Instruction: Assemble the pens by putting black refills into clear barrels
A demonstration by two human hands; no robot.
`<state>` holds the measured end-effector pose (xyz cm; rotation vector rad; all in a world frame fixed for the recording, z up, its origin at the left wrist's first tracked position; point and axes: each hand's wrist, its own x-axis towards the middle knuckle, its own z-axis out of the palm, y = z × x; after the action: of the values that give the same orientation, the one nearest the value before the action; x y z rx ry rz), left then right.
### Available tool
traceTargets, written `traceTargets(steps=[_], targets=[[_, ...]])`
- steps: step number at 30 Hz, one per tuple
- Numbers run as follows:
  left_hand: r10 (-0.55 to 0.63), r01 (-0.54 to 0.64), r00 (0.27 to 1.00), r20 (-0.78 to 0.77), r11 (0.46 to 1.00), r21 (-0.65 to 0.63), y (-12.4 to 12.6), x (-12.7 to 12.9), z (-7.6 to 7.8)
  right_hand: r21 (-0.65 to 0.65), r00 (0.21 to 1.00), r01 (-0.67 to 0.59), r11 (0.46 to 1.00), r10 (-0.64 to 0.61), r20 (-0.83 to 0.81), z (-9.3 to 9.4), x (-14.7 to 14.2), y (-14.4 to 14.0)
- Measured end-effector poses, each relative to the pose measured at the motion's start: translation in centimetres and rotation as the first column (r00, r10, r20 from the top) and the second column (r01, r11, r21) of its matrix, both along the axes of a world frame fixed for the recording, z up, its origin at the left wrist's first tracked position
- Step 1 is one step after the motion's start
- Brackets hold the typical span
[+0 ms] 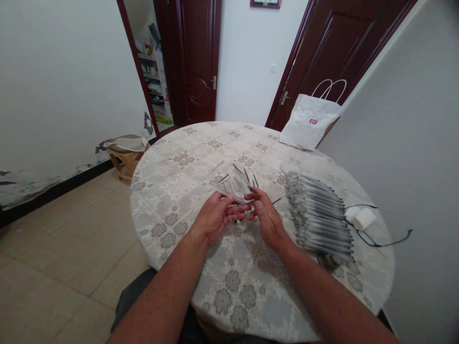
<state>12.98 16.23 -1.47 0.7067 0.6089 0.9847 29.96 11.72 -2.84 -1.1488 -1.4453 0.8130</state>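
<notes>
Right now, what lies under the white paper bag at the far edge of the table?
The white paper bag lies on the patterned tablecloth by the table's far edge. Whatever is beneath or inside it is hidden.

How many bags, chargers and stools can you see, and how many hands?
White paper carrier bag with handles: 1
White charger block with black cable: 1
Brown plastic stool: 1
Bare hands, left hand and right hand: 2
Total: 5

White walls (pixel 53 71), dark red doors (pixel 195 62), a beige tiled floor (pixel 64 248), a low stool (pixel 125 155).
</notes>
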Motion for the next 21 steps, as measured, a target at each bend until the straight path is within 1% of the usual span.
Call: traceTargets(steps=[2, 4, 5, 6, 7, 8, 9, 10, 11, 12, 13, 14, 16, 19, 21], targets=[[-0.084, 0.084, 0.996, -0.010, 0.996, 0.007, -0.4, 0.3, 0.1, -0.016, 0.993, -0.093, 0.996, 0.094, 0.071, 0.2, -0.3, -0.3], [-0.119, 0.119, 0.993, -0.009, 0.993, -0.001, -0.5, 0.4, 0.2, -0.023, 0.987, -0.157, 0.987, 0.157, 0.045, 0.3, -0.2, -0.2], [-0.112, 0.112, 0.994, -0.001, 0.994, -0.009, -0.5, 0.3, 0.2, -0.021, 0.989, -0.146, 0.989, 0.147, 0.010, 0.3, 0.0, 0.0], [-0.088, 0.089, 0.996, 0.015, 0.996, -0.022, -0.3, 0.1, 0.2, -0.020, 0.994, -0.105, 0.994, 0.105, -0.022, 0.4, 0.4, 0.3], [-0.053, 0.055, 0.998, 0.040, 0.998, -0.041, -0.1, -0.1, 0.3, -0.021, 0.999, -0.034, 0.999, 0.034, -0.036, 0.4, 0.9, 0.7], [-0.009, 0.014, 0.997, 0.071, 0.998, -0.064, 0.2, -0.4, 0.3, -0.023, 0.998, 0.058, 0.998, -0.058, -0.020, 0.5, 1.6, 1.1], [0.036, -0.026, 0.994, 0.103, 0.995, -0.095, 0.5, -0.6, 0.4, -0.022, 0.987, 0.158, 0.987, -0.157, 0.037, 0.5, 2.4, 1.5], [0.080, -0.063, 0.988, 0.131, 0.990, -0.129, 0.8, -0.9, 0.5, -0.006, 0.959, 0.251, 0.968, -0.248, 0.134, 0.6, 3.3, 1.9], [0.117, -0.092, 0.982, 0.150, 0.982, -0.163, 1.1, -1.1, 0.5, 0.033, 0.912, 0.320, 0.947, -0.317, 0.261, 0.6, 4.2, 2.3], [0.146, -0.114, 0.976, 0.160, 0.975, -0.192, 1.2, -1.2, 0.6, 0.088, 0.848, 0.355, 0.931, -0.361, 0.388, 0.7, 5.1, 2.6], [0.165, -0.129, 0.973, 0.162, 0.969, -0.211, 1.4, -1.2, 0.6, 0.135, 0.782, 0.361, 0.923, -0.379, 0.495, 0.7, 5.9, 2.8], [0.176, -0.138, 0.971, 0.161, 0.965, -0.221, 1.4, -1.2, 0.6, 0.157, 0.724, 0.346, 0.925, -0.370, 0.582, 0.7, 6.5, 3.0], [0.180, -0.146, 0.972, 0.152, 0.966, -0.216, 1.5, -1.1, 0.6, 0.122, 0.643, 0.287, 0.950, -0.285, 0.711, 0.5, 7.3, 3.1], [0.194, -0.165, 0.970, 0.145, 0.968, -0.188, 1.3, -0.8, 0.5, 0.008, 0.575, 0.199, 0.980, -0.124, 0.808, 0.4, 7.4, 2.9], [0.208, -0.182, 0.968, 0.141, 0.967, -0.178, 1.3, -0.8, 0.5, -0.023, 0.557, 0.159, 0.987, -0.070, 0.828, 0.5, 7.1, 2.6]])
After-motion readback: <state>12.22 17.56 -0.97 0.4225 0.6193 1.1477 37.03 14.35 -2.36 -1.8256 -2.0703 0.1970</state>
